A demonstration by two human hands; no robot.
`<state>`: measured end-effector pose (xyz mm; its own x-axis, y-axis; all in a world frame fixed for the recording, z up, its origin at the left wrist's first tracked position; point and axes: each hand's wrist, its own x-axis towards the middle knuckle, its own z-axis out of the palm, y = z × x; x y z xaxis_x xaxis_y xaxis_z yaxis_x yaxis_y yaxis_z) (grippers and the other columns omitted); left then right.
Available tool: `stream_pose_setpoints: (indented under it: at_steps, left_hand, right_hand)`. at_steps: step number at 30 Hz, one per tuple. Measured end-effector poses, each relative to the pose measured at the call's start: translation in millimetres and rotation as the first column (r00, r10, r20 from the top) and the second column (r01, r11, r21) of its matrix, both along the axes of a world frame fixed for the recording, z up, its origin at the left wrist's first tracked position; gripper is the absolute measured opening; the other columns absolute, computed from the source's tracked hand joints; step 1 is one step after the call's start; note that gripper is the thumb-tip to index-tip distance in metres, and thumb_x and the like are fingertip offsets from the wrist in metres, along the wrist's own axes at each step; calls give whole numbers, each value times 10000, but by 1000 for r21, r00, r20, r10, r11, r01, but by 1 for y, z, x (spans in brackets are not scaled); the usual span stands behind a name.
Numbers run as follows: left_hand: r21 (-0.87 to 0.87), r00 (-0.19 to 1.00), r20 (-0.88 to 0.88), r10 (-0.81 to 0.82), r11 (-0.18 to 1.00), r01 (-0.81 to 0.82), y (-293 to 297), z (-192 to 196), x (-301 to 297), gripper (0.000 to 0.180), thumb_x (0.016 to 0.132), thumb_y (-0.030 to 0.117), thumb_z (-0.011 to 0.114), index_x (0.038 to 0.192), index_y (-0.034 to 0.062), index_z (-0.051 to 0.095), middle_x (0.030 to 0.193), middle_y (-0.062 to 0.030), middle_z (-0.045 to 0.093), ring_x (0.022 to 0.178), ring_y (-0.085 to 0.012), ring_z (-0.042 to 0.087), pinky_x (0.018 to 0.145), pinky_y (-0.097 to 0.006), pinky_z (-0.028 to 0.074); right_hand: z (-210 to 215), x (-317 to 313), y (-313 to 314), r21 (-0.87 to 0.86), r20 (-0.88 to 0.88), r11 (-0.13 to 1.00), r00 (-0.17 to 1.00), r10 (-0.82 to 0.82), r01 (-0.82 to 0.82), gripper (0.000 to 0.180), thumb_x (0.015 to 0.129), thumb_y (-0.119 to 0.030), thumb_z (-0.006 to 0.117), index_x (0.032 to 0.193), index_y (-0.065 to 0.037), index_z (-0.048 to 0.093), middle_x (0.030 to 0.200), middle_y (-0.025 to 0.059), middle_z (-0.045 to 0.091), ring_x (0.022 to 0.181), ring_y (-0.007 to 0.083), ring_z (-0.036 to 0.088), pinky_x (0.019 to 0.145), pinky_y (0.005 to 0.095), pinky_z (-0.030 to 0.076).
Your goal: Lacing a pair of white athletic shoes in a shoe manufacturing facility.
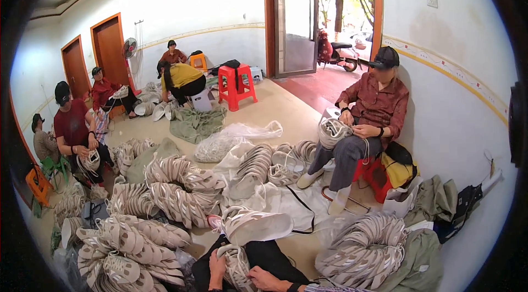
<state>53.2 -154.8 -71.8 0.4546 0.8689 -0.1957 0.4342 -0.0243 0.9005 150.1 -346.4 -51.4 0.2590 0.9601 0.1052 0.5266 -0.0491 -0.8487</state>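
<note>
A beige and white shoe upper (237,268) with laces across its front lies on my black-trousered lap. My left hand (218,265) grips its left side, fingers wrapped over the edge. At its right side, by the laces, my right hand (264,279) has its fingers pinched together; what is between them is too small to make out. Just beyond my knees rests a nested stack of similar shoe uppers (258,227).
Heaps of nested shoe uppers lie at left (129,256) and right (357,248). A co-worker (374,102) sits at right, handling a bundle of uppers. Several others work at far left. A red stool (236,87) stands near the open door (296,22).
</note>
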Motion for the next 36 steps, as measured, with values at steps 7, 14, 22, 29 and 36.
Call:
stream_pose_setpoints:
  at_steps: [7, 14, 22, 29, 36]
  left_hand:
    - [137, 996, -52, -75, 987, 81, 10, -22, 8, 510, 754, 289, 555, 1221, 90, 498, 1112, -226, 559, 1055, -393, 513, 908, -435, 404]
    - [86, 989, -145, -35, 995, 48, 8, -25, -9, 534, 753, 328, 546, 1236, 108, 482, 1113, -227, 549, 1071, -396, 494, 914, -464, 385]
    - [76, 989, -150, -20, 997, 31, 2, -42, -2, 523, 774, 351, 544, 1236, 117, 472, 1115, -237, 531, 1063, -409, 487, 907, -489, 377]
    - [203, 989, -151, -8, 978, 39, 1, -19, 1, 519, 794, 338, 557, 1253, 117, 458, 1131, -228, 526, 1057, -407, 484, 899, -487, 374]
    - [136, 974, -224, -18, 990, 50, -2, -8, 3, 528, 767, 296, 549, 1254, 112, 464, 1140, -236, 525, 1079, -411, 478, 918, -478, 370]
  right_hand:
    - [18, 1, 3, -111, 10, 993, 999, 34, -33, 221, 799, -76, 514, 1000, -42, 601, 963, 168, 530, 943, 316, 532, 834, 370, 451]
    - [28, -14, 3, 90, 4, 996, 1000, 3, -3, 140, 780, -31, 509, 904, -15, 571, 890, 205, 504, 844, 380, 491, 734, 423, 421]
    - [24, -12, -2, 70, 66, 998, 998, -7, 3, 151, 763, 1, 523, 910, -9, 557, 913, 209, 486, 861, 390, 493, 741, 423, 432]
    - [11, -1, 4, -44, 50, 999, 999, 20, -18, 186, 768, -32, 512, 949, -28, 555, 954, 213, 527, 922, 402, 484, 795, 434, 429]
    - [-1, 7, 1, -23, 47, 1000, 999, 0, 1, 206, 791, -62, 542, 982, -4, 593, 943, 178, 561, 918, 325, 554, 803, 374, 464]
